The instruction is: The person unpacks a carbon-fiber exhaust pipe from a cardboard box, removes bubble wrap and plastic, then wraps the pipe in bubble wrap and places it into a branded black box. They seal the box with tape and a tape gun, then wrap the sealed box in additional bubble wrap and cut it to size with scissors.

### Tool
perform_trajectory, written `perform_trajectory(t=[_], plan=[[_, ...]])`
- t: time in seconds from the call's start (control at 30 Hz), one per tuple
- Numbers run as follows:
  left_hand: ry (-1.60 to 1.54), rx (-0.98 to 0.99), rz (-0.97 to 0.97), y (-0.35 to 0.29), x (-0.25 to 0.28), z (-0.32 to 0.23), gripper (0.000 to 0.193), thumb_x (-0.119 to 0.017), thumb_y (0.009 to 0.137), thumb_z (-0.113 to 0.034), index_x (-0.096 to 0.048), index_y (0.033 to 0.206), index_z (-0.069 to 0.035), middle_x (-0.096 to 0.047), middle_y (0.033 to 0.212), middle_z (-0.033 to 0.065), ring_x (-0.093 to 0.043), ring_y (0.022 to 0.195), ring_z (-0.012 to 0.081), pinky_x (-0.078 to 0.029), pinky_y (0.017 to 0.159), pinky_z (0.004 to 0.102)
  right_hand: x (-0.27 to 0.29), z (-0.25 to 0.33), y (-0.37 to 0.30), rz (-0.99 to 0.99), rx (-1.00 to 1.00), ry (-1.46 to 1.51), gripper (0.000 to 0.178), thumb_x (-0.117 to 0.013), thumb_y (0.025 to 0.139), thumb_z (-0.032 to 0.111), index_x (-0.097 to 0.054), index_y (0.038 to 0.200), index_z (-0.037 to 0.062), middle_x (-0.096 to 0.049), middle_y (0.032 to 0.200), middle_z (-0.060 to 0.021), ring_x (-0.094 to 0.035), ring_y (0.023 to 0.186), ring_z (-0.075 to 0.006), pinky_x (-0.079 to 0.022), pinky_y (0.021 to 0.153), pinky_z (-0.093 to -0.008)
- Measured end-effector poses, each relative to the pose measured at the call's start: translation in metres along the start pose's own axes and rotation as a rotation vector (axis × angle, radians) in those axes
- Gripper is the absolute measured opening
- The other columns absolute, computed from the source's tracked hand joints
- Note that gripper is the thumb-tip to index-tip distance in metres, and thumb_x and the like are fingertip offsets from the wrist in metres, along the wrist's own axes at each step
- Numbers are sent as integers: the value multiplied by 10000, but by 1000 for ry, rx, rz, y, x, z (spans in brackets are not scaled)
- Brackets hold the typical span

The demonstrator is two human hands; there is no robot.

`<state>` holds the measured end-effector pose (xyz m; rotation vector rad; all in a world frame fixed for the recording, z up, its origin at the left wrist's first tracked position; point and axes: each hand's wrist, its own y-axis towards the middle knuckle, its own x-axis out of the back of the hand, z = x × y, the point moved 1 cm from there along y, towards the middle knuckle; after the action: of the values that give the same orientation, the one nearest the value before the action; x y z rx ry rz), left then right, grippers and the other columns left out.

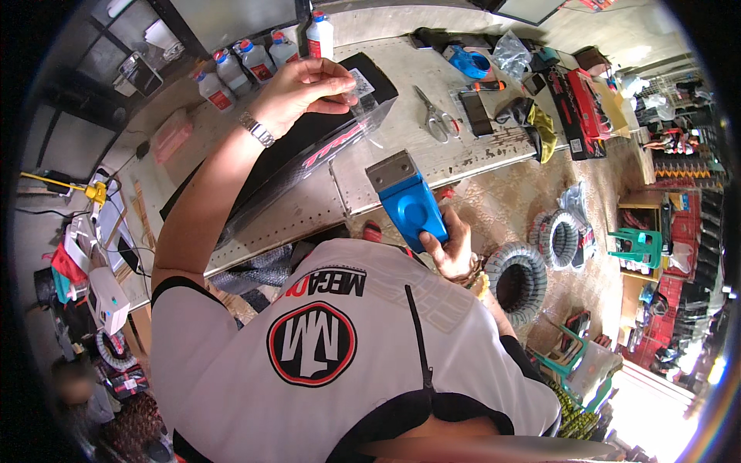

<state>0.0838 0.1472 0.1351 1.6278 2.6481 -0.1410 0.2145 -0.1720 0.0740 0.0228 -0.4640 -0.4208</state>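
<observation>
My right hand [455, 245] grips a blue tape dispenser [411, 207] with a metal plate at its end, held just off the table's near edge. Farther left, my left hand [315, 86] is closed in a pinch at the end of a long black box [297, 147]. Between its fingers and the box end shows a piece of clear tape [364, 109], shiny and partly see-through. A white label [360, 82] lies on the box beside my fingertips. The box sits slantwise on the pale table [363, 185]; my left forearm covers part of it.
Scissors [437, 116], a phone [476, 113] and a screwdriver [488, 86] lie right of the box. Several white bottles [255, 60] stand behind it. A blue ring-shaped item [469, 62] rests farther back. Wrapped tyres [517, 283] and a green stool [639, 247] are on the floor at right.
</observation>
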Motion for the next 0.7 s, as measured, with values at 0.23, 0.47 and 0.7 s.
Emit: perform_trajectory(t=[0.23,0.47,0.7], plan=[[-12,-39,-100,5,12,33,141,-611,921,-152,-590,968,-20,-641,912,71,-666,823,170,-587,742,321,-26,1,2,-79,-132,143,513,-745,783,436,-590,924,-32,-637,712,-135,-606,672,-144,-490,603,-318],[240,-31,-324,34,58,85,136,-648,897,-155,-620,952,-34,-677,913,61,-665,810,134,-565,689,276,-39,-1,44,-47,-258,88,490,-659,847,458,-612,900,-26,-609,606,-118,-614,568,-165,-476,530,-330],[1270,-270,-676,42,79,103,317,-764,731,-152,-620,1013,-126,-594,1014,74,-533,1023,291,-421,922,404,-70,-36,95,-59,-265,-44,530,-657,844,470,-625,878,-58,-591,613,-153,-584,574,-186,-469,554,-345]])
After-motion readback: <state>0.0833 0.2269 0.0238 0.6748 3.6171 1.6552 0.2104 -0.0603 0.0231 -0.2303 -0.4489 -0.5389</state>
